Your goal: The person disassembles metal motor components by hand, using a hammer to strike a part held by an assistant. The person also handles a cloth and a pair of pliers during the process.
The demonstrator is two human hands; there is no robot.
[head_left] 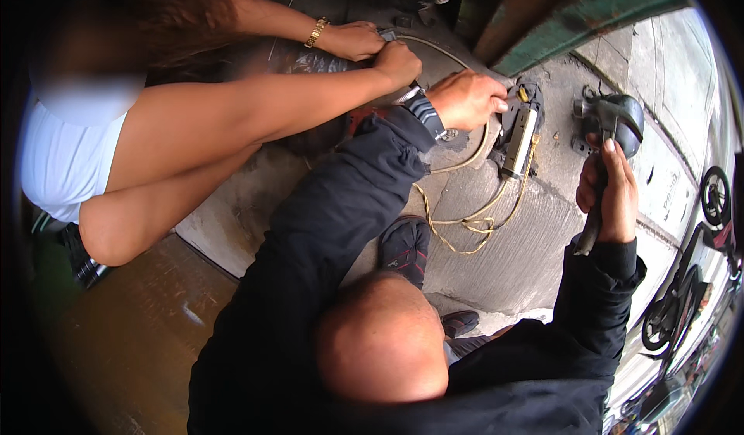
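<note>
My right hand (616,191) is wrapped round the handle of a hammer (595,210), its metal head raised over the paving on the right. My left hand (465,100) reaches forward, thumb and fingers pinched together at the upper end of a dark, worn bundle of parts; what they grip is too small to make out. Beside those fingertips lies a long, pale power strip (522,134) on a dark base. A twisted yellow cord (473,222) runs from its lower end and loops over the concrete.
Another person's hands (395,61), one wrist with a gold bracelet (316,32), work close to my left wrist. A green metal post (589,16) rises ahead. Behind the hammer sits a black rounded object (632,108). Motorcycles (670,303) stand far right. My shoe (404,249) is below.
</note>
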